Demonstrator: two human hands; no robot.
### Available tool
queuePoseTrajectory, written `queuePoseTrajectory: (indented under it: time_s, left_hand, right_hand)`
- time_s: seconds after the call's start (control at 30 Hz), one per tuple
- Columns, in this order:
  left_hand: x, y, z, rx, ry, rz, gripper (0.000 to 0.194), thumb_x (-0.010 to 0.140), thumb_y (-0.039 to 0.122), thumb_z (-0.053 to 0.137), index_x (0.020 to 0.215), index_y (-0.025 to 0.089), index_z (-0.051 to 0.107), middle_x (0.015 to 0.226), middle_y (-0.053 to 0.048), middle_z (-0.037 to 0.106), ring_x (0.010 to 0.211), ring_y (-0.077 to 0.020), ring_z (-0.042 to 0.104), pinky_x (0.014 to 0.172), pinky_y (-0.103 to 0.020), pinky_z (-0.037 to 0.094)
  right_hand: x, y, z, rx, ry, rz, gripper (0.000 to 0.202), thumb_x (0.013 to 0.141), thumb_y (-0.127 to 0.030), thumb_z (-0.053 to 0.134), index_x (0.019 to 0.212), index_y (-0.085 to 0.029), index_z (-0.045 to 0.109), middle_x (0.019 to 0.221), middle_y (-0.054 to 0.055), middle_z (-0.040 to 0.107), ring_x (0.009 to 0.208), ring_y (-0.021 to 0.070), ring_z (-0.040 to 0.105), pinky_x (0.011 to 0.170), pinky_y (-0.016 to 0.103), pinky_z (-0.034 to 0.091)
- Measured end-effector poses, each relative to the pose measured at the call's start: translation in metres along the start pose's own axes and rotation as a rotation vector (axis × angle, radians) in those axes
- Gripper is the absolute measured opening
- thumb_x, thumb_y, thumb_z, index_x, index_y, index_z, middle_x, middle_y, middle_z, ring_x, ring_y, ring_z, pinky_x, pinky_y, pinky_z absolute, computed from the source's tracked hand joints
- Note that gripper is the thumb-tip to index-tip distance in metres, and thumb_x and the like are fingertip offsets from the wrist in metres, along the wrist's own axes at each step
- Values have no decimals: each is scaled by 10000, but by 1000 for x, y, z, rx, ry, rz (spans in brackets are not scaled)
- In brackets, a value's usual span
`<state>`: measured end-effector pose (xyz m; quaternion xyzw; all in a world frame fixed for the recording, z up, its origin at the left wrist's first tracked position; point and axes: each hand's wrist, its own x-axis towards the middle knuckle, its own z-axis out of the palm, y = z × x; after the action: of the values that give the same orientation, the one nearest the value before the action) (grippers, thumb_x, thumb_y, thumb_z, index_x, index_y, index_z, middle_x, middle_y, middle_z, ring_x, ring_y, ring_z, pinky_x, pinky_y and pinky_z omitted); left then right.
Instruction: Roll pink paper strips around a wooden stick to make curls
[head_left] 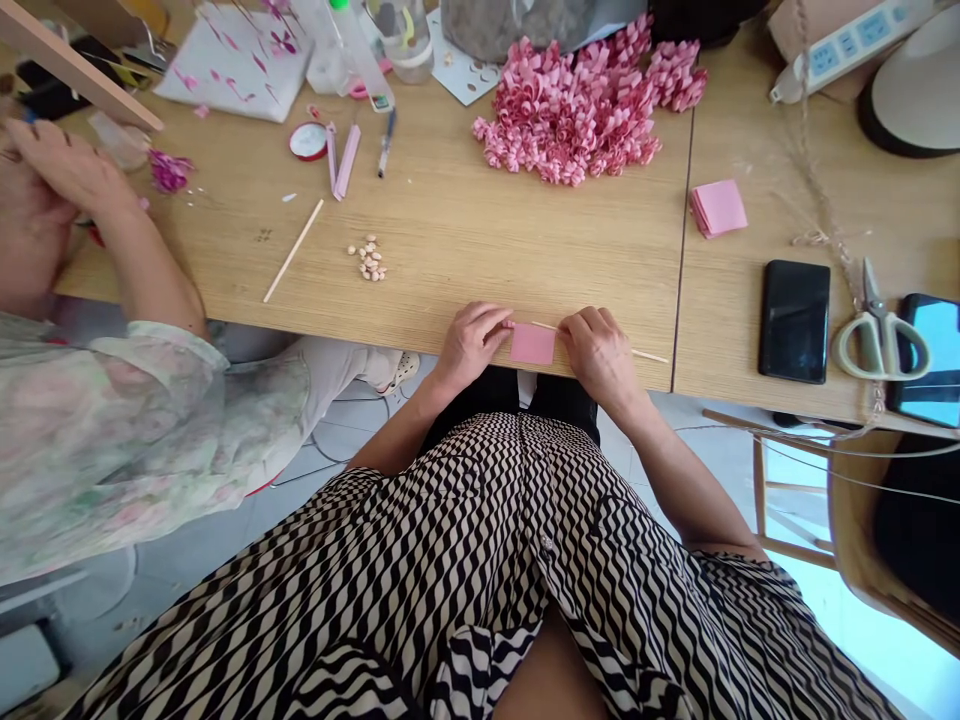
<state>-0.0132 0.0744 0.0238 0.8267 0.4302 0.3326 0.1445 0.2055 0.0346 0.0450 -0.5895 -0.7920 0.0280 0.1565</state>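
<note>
A small pink paper rectangle (532,345) lies between my hands at the table's front edge. My left hand (472,342) is closed, with its thumb and fingertips at the paper's upper left corner. My right hand (598,352) is closed around a thin wooden stick (651,356). One end of that stick shows along the paper's top edge, and the other sticks out to the right, past my palm. The right fingertips are close to the paper's right side; whether they also pinch it is hidden.
Pink curled paper flowers (577,110) are heaped at the back. Pink paper squares (718,208), a black phone (795,320) and scissors (877,335) lie right. Pale beads (370,260) and another stick (292,250) lie left, near a co-worker's forearm (150,240).
</note>
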Motion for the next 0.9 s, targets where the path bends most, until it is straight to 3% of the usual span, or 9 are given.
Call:
queuePoseTrajectory:
  time_s: [0.4,0.6,0.73,0.9]
  left_hand:
    - [2,-2,10,124,-5,-27,209,930,326,572,926,192,733,943,-55,700,930,-190,623,864,-357,448]
    - [2,-5,1,159,12,-9,274,941,379,547,1078,194,695,1030,-67,687,986,-194,611,900,-343,442]
    - [-19,4,-8,153,71,-32,272,975,347,478,1032,199,699,985,-66,666,955,-186,594,903,-350,435]
    - [-57,20,-6,195,38,24,240,953,336,506,959,229,721,946,-74,655,1009,-212,590,894,-378,438]
  right_hand:
    - [-1,-6,6,28,-15,-9,262,964,-193,380,925,-165,637,918,114,622,844,218,469,707,329,377]
    - [-4,-6,3,62,-22,-8,279,970,-203,379,935,-168,653,922,109,630,851,214,476,724,334,397]
    - [-7,-7,0,96,-21,-9,301,983,-220,372,962,-167,667,945,106,642,866,210,479,730,327,405]
    - [-8,-12,2,153,-49,-65,276,975,-217,396,994,-185,670,975,99,633,896,208,470,732,320,401]
